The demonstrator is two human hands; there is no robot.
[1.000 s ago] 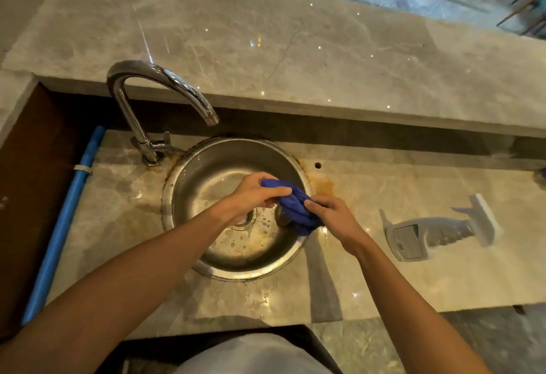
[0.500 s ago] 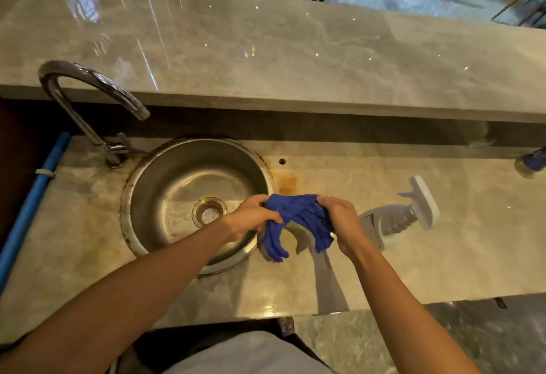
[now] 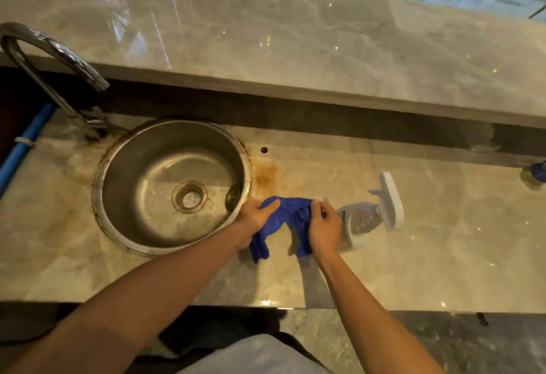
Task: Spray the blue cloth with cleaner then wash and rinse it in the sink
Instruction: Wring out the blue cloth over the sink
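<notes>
The blue cloth point(image 3: 291, 214) hangs stretched between both hands, just above the marble counter to the right of the round steel sink point(image 3: 124, 225). My left hand point(image 3: 255, 217) grips its left end, my right hand point(image 3: 323, 230) grips its right end, and two loose corners droop down. A white spray bottle point(image 3: 372, 214) lies on its side on the counter right behind my right hand. The chrome tap point(image 3: 56, 57) arches over the sink's far left rim, with no water running.
A raised marble ledge point(image 3: 295, 48) runs along the back. A blue pipe point(image 3: 20, 152) slants at the far left. A small blue-topped object point(image 3: 534, 177) sits at the counter's right edge. A rust stain point(image 3: 266, 175) marks the counter beside the sink.
Both hands have carried the cloth out of the sink bowl and rightward over the counter, pulling it apart from a bunched wad into a stretched strip.
</notes>
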